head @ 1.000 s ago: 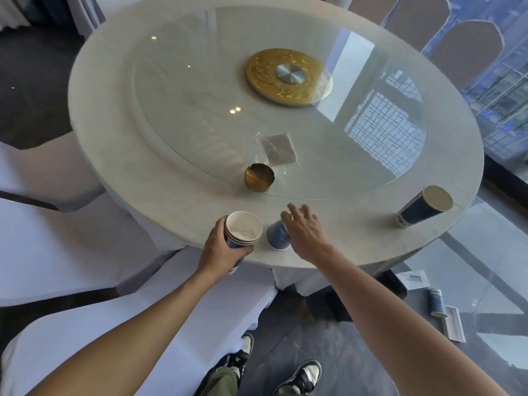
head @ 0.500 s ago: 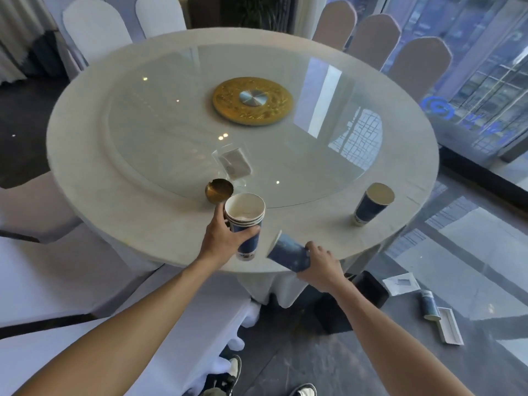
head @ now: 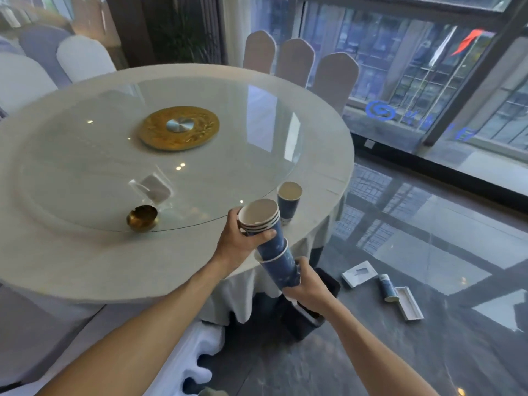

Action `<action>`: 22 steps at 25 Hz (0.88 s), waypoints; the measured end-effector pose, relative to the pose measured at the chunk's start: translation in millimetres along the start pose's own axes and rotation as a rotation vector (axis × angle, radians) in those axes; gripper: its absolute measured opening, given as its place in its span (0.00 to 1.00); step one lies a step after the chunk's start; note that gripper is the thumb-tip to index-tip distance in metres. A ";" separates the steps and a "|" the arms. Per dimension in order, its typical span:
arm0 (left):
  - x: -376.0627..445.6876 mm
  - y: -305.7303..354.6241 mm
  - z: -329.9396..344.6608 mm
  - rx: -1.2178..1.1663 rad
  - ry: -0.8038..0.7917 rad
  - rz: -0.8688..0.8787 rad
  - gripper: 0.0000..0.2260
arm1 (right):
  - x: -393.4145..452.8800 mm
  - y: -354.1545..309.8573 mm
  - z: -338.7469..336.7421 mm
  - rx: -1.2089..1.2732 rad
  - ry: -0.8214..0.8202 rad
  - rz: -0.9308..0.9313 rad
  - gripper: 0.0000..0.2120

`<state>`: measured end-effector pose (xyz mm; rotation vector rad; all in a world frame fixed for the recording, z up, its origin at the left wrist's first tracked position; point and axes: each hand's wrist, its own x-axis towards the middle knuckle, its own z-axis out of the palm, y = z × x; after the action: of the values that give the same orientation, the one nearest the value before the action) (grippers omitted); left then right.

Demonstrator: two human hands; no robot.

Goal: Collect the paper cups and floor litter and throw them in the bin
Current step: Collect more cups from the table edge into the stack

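Observation:
My left hand [head: 237, 241] grips a stack of blue paper cups [head: 264, 224] with white insides, tilted over the table's near edge. My right hand [head: 310, 284] holds another blue cup [head: 281, 268] from below, and the stack's bottom sits inside its mouth. One more blue paper cup [head: 288, 201] stands upright on the round table [head: 85, 267] just behind the stack. On the dark floor to the right lie a blue cup on its side [head: 387, 287] and two flat white pieces of litter [head: 359, 273] [head: 410, 303]. A dark bin [head: 303, 321] stands under the table's edge, below my right hand.
The table carries a glass turntable [head: 228, 124] with a gold centre disc [head: 179, 127], a small brass dish [head: 142, 217] and a clear card holder [head: 154, 188]. White-covered chairs [head: 334, 78] ring the table. Large windows [head: 428, 67] fill the far right.
My right hand brought its cup up under the stack, whose bottom now sits inside it. The view swung right and up, showing more floor and windows.

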<state>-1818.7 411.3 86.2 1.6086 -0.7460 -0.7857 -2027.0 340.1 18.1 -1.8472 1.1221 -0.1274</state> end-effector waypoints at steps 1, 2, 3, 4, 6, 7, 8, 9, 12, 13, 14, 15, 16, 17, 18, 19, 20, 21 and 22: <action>-1.6 -1.5 15.5 0.013 -0.039 -0.005 0.44 | -4.1 4.9 -8.3 0.046 0.024 -0.003 0.26; -3.9 -2.2 29.2 0.024 -0.079 -0.013 0.42 | -6.1 9.5 -15.1 0.082 0.045 -0.003 0.26; -5.8 -2.5 42.5 0.037 -0.119 -0.021 0.41 | -7.2 13.9 -22.5 0.113 0.058 -0.004 0.25; -7.2 -2.6 53.5 0.049 -0.155 -0.032 0.39 | -6.9 17.2 -29.5 0.137 0.062 0.000 0.26; -5.9 -7.3 70.5 0.070 -0.195 -0.044 0.37 | -5.2 21.8 -41.1 0.178 0.059 0.003 0.27; -4.4 -11.1 76.9 0.080 -0.205 -0.047 0.37 | -3.8 25.0 -44.7 0.207 0.056 0.004 0.28; -3.3 -14.0 81.3 0.090 -0.210 -0.053 0.38 | -2.6 26.9 -46.5 0.242 0.048 0.005 0.29; -1.8 -17.1 84.6 0.106 -0.211 -0.063 0.39 | -2.0 25.9 -47.9 0.270 0.033 0.001 0.30; 7.0 -24.1 91.9 0.138 -0.203 -0.073 0.40 | 6.1 25.1 -50.6 0.294 -0.027 0.004 0.34; 11.0 -25.7 92.5 0.152 -0.197 -0.075 0.40 | 10.6 25.1 -52.1 0.268 -0.052 0.009 0.35; 15.4 -27.3 91.9 0.167 -0.186 -0.080 0.40 | 16.0 24.7 -54.8 0.222 -0.076 0.010 0.37; 20.6 -29.3 89.9 0.178 -0.169 -0.085 0.41 | 22.5 23.9 -58.5 0.161 -0.087 0.008 0.39; 26.1 -31.7 86.9 0.177 -0.145 -0.096 0.41 | 29.5 23.3 -62.9 0.102 -0.079 0.006 0.42; 32.2 -35.0 82.9 0.179 -0.124 -0.104 0.40 | 36.9 21.2 -68.5 0.054 -0.060 0.003 0.44; 39.9 -37.7 77.9 0.183 -0.100 -0.111 0.39 | 47.9 18.0 -74.3 0.028 -0.038 0.001 0.45; 47.3 -39.8 73.2 0.190 -0.077 -0.119 0.37 | 59.3 13.6 -80.4 0.019 -0.016 0.000 0.46; 54.3 -41.5 67.9 0.188 -0.054 -0.124 0.36 | 71.1 8.1 -85.7 0.013 0.012 -0.003 0.47; 64.3 -44.5 62.1 0.179 -0.038 -0.132 0.36 | 86.5 0.9 -90.2 0.000 0.052 -0.007 0.47; 74.6 -47.9 56.7 0.168 -0.030 -0.142 0.36 | 102.6 -6.7 -93.5 -0.024 0.102 -0.014 0.49</action>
<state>-1819.4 326.5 23.8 1.8200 -0.7407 -0.8691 -2011.2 203.7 38.9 -1.8881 1.1851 -0.2191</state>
